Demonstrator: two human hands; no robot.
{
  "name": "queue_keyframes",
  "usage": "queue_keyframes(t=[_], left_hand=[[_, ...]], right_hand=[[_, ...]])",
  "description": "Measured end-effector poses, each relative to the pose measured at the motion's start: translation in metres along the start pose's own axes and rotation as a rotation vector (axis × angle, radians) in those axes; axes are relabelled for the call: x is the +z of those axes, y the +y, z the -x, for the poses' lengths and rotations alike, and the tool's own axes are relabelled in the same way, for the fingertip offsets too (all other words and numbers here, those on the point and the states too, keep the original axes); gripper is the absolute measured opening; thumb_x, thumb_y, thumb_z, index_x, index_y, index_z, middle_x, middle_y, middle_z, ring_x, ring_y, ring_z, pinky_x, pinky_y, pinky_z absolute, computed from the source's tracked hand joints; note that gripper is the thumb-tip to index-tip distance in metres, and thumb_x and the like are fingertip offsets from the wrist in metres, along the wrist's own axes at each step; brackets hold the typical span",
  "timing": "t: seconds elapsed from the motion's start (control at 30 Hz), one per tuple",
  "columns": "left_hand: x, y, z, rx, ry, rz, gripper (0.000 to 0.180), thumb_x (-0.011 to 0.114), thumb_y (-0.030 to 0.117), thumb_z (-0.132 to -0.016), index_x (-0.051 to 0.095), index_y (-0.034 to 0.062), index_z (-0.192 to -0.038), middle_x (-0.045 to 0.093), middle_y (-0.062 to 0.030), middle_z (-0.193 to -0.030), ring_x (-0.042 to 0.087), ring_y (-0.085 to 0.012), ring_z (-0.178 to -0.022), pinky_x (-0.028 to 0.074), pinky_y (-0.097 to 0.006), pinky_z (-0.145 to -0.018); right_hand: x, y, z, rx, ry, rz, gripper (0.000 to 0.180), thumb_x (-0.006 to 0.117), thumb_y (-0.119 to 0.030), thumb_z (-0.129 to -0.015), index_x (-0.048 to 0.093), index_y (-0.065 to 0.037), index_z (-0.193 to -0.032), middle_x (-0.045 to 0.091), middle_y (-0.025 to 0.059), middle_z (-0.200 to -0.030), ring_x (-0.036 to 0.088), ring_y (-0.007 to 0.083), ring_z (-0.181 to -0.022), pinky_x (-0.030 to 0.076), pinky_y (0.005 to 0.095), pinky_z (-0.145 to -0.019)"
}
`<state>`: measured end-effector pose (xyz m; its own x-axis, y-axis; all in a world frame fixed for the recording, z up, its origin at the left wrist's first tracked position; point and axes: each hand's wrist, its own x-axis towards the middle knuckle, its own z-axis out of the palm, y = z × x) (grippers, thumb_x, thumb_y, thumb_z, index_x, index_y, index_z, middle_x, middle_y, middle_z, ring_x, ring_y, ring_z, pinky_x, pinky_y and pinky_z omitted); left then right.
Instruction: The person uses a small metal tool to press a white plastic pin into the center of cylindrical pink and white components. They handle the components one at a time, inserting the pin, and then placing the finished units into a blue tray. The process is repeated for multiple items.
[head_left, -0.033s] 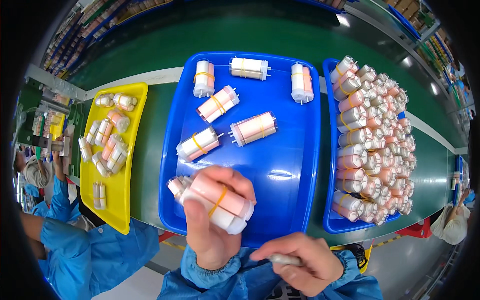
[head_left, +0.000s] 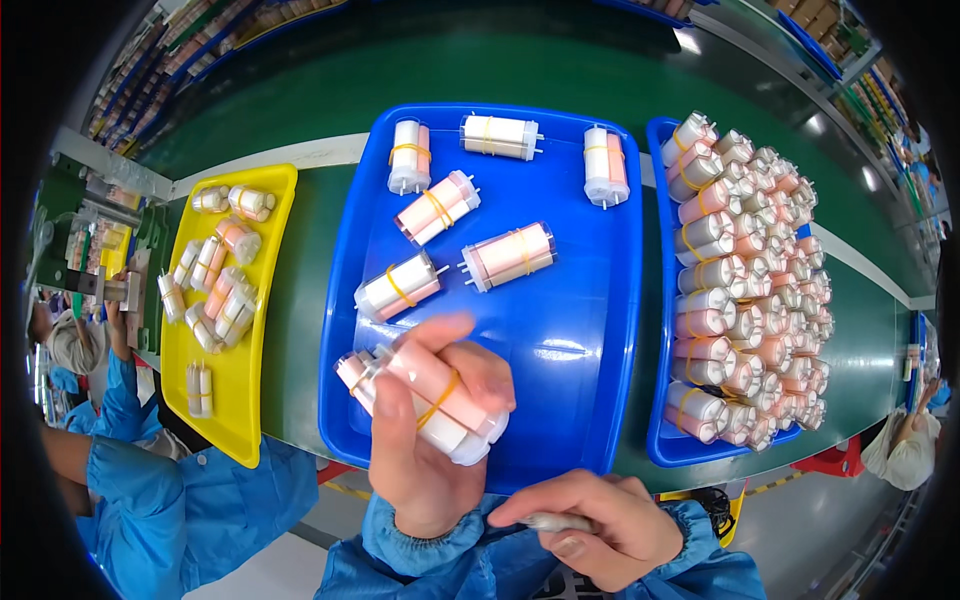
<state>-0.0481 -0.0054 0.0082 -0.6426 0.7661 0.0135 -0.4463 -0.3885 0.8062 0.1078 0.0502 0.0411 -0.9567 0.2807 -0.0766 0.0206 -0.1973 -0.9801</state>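
Green conveyor belt (head_left: 300, 290) | left hand (head_left: 425, 445) fingers clasp banded capacitor bundle (head_left: 425, 400), long axis upper-left to lower-right | right hand (head_left: 590, 525) just below, pinching small grey piece (head_left: 553, 522).

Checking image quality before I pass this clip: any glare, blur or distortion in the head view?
Head view: strong fisheye bending, black corners; ceiling-light glare on the middle blue tray and the green belt; left hand with its banded bundle slightly blurred; right hand fairly sharp.
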Motion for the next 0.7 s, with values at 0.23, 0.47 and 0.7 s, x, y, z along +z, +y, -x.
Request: queue_keyframes(t=[0.23,0.47,0.7], left_hand=[[0.02,0.005,0.001,-0.188,-0.021,0.359,0.047,0.03,0.044,-0.1,0.05,0.0052,-0.118,0.043,-0.0015,-0.066,0.038,-0.0125,-0.053,0.033,-0.027,-0.048],[0.033,0.004,-0.002,-0.18,0.101,0.347,0.061,0.024,0.057,-0.098,0.05,0.0057,-0.117,0.043,-0.0037,-0.071,0.038,-0.0116,-0.048,0.031,-0.025,-0.042],[0.027,-0.002,-0.004,-0.138,0.047,0.217,0.071,0.023,0.066,-0.094,0.051,0.0054,-0.118,0.043,-0.0015,-0.065,0.036,-0.0115,-0.043,0.028,-0.024,-0.038]], right_hand=[[0.017,0.015,-0.009,0.075,0.131,-0.039,0.024,0.038,-0.014,-0.1,0.052,0.003,-0.109,0.057,0.0026,-0.062,0.05,0.0067,-0.047,0.041,0.0215,-0.046],[0.013,0.017,-0.005,0.194,0.075,-0.277,0.026,0.043,-0.013,-0.1,0.049,-0.003,-0.123,0.051,0.0022,-0.068,0.047,0.0082,-0.057,0.04,0.024,-0.054],[0.015,0.018,-0.006,0.259,0.093,-0.219,0.023,0.042,-0.013,-0.1,0.049,-0.003,-0.119,0.054,0.0047,-0.07,0.048,0.0123,-0.057,0.042,0.0257,-0.055]])
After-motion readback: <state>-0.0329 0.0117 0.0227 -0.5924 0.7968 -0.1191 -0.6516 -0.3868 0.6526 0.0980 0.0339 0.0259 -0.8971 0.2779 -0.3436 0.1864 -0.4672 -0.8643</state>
